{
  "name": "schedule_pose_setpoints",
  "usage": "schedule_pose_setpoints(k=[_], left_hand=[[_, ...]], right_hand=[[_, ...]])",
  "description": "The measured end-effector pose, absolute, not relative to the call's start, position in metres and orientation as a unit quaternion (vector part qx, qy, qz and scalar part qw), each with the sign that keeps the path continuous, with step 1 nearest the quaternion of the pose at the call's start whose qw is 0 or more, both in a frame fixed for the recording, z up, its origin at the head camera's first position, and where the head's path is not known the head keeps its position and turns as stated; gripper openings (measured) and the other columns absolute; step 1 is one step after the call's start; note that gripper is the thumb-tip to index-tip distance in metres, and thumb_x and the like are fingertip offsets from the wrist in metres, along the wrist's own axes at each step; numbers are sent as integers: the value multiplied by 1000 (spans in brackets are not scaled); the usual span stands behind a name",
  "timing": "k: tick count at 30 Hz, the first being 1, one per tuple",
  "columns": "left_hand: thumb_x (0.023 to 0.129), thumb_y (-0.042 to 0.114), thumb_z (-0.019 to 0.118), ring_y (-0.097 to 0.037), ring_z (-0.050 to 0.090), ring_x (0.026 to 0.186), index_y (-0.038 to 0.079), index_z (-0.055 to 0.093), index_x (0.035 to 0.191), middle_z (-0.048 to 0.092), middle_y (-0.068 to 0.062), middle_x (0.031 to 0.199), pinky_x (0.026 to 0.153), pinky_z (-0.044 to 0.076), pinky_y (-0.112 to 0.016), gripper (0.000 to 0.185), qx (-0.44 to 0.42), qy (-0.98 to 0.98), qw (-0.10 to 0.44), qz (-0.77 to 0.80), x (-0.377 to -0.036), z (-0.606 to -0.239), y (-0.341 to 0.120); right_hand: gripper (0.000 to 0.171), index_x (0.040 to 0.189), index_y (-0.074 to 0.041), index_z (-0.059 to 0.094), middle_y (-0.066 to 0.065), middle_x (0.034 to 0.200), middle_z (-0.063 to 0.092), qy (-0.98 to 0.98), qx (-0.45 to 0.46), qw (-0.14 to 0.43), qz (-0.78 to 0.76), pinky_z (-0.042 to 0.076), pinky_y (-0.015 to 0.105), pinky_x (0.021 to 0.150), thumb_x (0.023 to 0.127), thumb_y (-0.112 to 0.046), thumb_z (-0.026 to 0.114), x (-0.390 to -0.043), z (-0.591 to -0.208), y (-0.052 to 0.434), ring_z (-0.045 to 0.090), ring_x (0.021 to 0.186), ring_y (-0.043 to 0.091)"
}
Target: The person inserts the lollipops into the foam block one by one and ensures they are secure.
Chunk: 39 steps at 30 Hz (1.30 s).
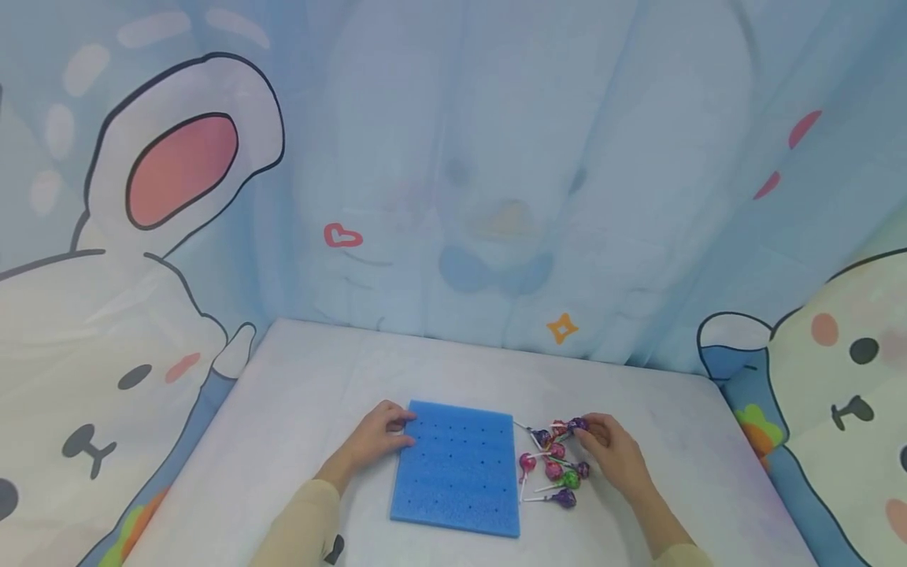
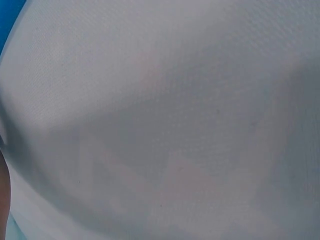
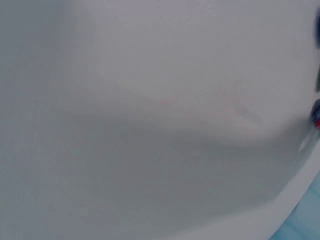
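Nearest, two pale yellow sleeves (image 1: 294, 528) come in from the bottom edge. Blue foam board (image 1: 457, 477) with rows of small holes lies flat on the white table (image 1: 305, 394), near middle. Left hand (image 1: 377, 438) rests on the board's far left corner, fingers bent over the edge, lightly holding it. Just right of the board, a loose pile of lollipops (image 1: 556, 468), pink, purple and green heads, white sticks pointing different ways, some touching each other. Right hand (image 1: 615, 450) sits at the far right of the pile, fingertips pinching a purple lollipop (image 1: 577, 424) at the pile's far end. Both wrist views are blurred, mostly white cloth; left one shows a blue sliver at top left corner. Behind the table, a light blue cartoon curtain (image 1: 496, 173) with rabbit figures at left and right.
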<state>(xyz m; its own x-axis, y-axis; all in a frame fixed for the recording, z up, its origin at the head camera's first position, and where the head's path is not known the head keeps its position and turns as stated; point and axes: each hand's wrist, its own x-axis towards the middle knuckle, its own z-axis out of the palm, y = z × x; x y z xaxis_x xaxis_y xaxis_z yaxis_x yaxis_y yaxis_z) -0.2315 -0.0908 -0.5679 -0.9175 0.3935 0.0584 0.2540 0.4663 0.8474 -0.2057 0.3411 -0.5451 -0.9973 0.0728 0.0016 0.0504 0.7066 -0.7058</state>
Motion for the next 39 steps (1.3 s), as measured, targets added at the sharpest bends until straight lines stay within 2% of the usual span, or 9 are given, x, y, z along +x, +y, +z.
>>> schedule_pose_setpoints(k=[5, 13, 22, 30, 39], left_hand=[[89, 19, 73, -28, 60, 112, 4, 64, 125, 54, -7, 112, 100, 50, -40, 40, 190, 854, 72, 479, -232, -568, -91], [89, 20, 73, -28, 59, 112, 4, 63, 125, 54, -7, 112, 100, 50, -41, 41, 186, 855, 74, 479, -230, -566, -91], [89, 20, 73, -29, 59, 114, 5, 63, 126, 54, -7, 113, 101, 49, -42, 41, 182, 854, 81, 481, -231, -564, -91], [89, 19, 73, -28, 59, 113, 4, 63, 125, 54, -8, 114, 101, 49, -41, 40, 188, 851, 79, 484, -233, -566, -91], [89, 17, 73, -28, 59, 112, 4, 62, 125, 54, -8, 113, 100, 49, -40, 40, 192, 850, 78, 484, -234, -565, -92]], right_hand=[[52, 134, -6, 50, 18, 135, 56, -895, -34, 37, 444, 50, 41, 99, 96, -39, 61, -211, -539, 328, 56, 122, 34], [46, 137, -10, 54, 12, 141, 53, -854, -52, 40, 516, 49, 31, 99, 97, -30, 63, -220, -522, 295, 54, 126, 30], [39, 134, -12, 56, 11, 139, 54, -844, -56, 45, 531, 46, 43, 104, 97, -22, 63, -227, -508, 248, 57, 123, 29], [34, 128, -12, 61, 10, 133, 60, -839, -31, 59, 540, 51, 37, 97, 94, -13, 66, -234, -507, 210, 61, 118, 25], [31, 122, -11, 65, 13, 123, 66, -836, -3, 81, 542, 54, 38, 92, 92, -5, 67, -236, -516, 169, 64, 114, 26]])
